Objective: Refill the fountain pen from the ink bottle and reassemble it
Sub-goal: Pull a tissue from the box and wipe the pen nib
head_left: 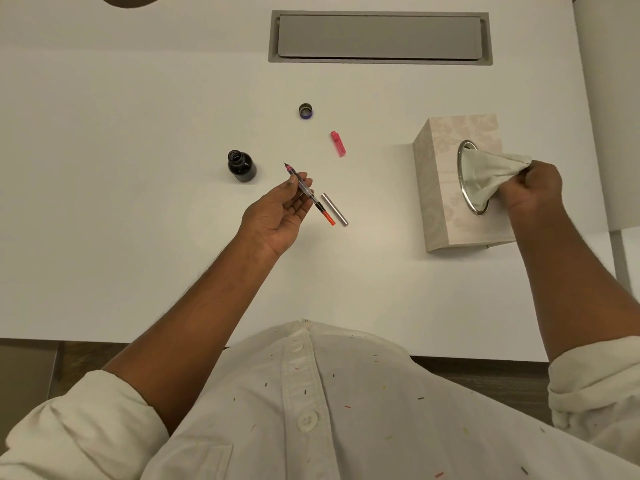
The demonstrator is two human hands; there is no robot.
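White desk [138, 202] carries everything. The left hand [277, 213], palm up, pinches the fountain pen's nib section with converter [309, 194] in its fingertips, nib pointing to eleven o'clock. The right hand [530, 187] is clamped on a tissue [488, 174] rising from the tissue box [446, 188] at three o'clock. An open ink bottle [241, 166] stands at nine o'clock of the pen; the bottle cap [306, 110] and pink pen cap [338, 143] lie toward twelve. The silver barrel [334, 209] lies just beside the converter. A grey cable hatch [380, 38] sits at the desk's far side.

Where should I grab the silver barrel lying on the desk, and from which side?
Pinch the silver barrel across its middle, from above. It lies flat and slanted on the desk, so only its long sides are open to fingers; approach from its right, since the pen hovers close on its left.
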